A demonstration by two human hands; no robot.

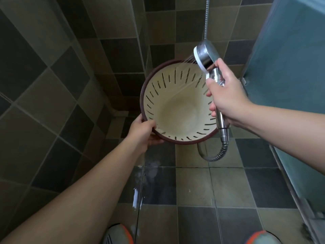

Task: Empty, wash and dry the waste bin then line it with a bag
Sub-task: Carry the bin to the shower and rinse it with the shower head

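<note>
The waste bin (pixel 177 106) is round, cream inside with slits around its wall and a dark red rim, tilted with its mouth toward me. It looks empty inside. My left hand (pixel 143 132) grips its lower left rim, fingers under the edge. My right hand (pixel 224 95) is closed around the handle of a chrome shower head (pixel 204 56), held at the bin's upper right. Thin water jets spray from the head's white face across the bin's inner wall.
A metal hose (pixel 213 155) loops below the handle and another stretch rises at the top. Checkered tile walls stand left and ahead, a frosted glass door (pixel 288 85) on the right. The wet tiled floor (pixel 193 189) and my shoes (pixel 117 234) lie below.
</note>
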